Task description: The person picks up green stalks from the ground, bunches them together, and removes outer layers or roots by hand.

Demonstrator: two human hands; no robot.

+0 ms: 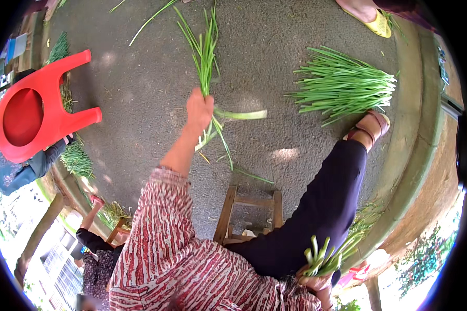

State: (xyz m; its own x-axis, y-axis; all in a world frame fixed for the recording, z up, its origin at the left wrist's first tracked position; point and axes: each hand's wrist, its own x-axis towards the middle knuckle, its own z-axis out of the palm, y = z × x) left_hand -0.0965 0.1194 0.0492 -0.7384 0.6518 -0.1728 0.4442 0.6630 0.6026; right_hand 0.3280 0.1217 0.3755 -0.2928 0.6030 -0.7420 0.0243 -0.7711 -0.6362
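My left hand [198, 110] reaches forward over the pavement, its fingers closed around a bunch of long green stalks [206, 59] that look like chives. Their thin leaves fan out ahead of the fist. Below and beside it show a broader pale stalk [244, 114] and a few loose strands. Low on the right, beside my thigh, my right hand [316, 281] grips a second bunch of green stalks [329, 257], its thicker pale ends pointing up. Part of that hand is hidden by the stalks. A large spread pile of green stalks [345, 85] lies on the ground ahead of my right foot.
A low wooden stool [224, 215] stands below my arm. At left is a red plastic stool [49, 103] near a person in dark clothes [15, 166]. Another person [96, 267] sits lower left. A yellow shoe [380, 25] shows far right; a curb [423, 150] bounds the pavement.
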